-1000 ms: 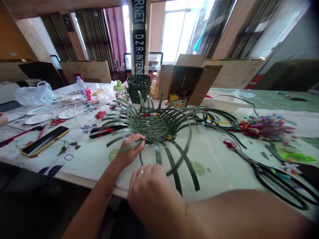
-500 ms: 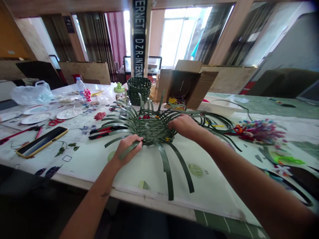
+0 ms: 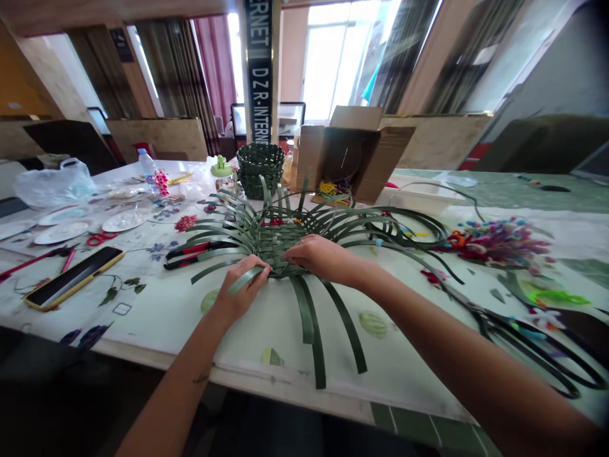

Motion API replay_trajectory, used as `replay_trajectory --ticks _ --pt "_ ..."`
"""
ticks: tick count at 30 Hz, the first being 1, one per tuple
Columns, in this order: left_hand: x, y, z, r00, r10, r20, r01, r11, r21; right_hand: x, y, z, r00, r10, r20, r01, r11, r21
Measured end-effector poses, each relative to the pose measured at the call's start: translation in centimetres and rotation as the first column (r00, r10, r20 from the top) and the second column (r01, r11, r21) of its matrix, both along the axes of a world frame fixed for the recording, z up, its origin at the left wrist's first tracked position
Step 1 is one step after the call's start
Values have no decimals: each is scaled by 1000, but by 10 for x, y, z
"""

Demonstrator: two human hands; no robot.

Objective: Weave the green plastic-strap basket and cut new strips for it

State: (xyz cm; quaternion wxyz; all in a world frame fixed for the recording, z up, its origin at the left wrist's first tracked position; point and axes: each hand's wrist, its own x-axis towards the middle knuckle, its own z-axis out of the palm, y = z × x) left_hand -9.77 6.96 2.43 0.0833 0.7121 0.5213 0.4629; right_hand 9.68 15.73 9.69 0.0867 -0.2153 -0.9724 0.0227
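A half-woven basket (image 3: 276, 244) of flat dark green strips lies on the table before me, its loose strip ends splayed out on all sides. At its near left corner my left hand (image 3: 245, 282) is closed on a green strip (image 3: 245, 279) that runs over the fingers. My right hand (image 3: 316, 257) is over the near right part of the weave, its fingers bent and pinched together. What those fingertips hold is too small to make out. Two long strips (image 3: 345, 324) hang toward me at the near edge. Red-handled pliers (image 3: 195, 252) lie under the left strips.
Large black scissors (image 3: 499, 324) lie right, near a bundle of colourful fuzzy stems (image 3: 504, 244). Behind the weave stand a finished green basket (image 3: 261, 171), a lidded jar (image 3: 222, 174) and an open cardboard box (image 3: 352, 152). A phone (image 3: 76, 276), red scissors (image 3: 102, 238) and plates (image 3: 61, 232) lie left.
My right hand has moved left and slightly down, from the basket's right side to its near middle. My left hand keeps its hold at the near left corner.
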Motion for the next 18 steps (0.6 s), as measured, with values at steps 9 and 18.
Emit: replay_trajectory --ticks 9,18 --pt "0 0 2 1000 29 -7 -29 1000 0 -12 13 -21 989 101 -106 -75 970 230" --pt "-3 7 -12 984 88 -155 -72 992 102 -7 3 -36 980 -179 -86 196 937 290"
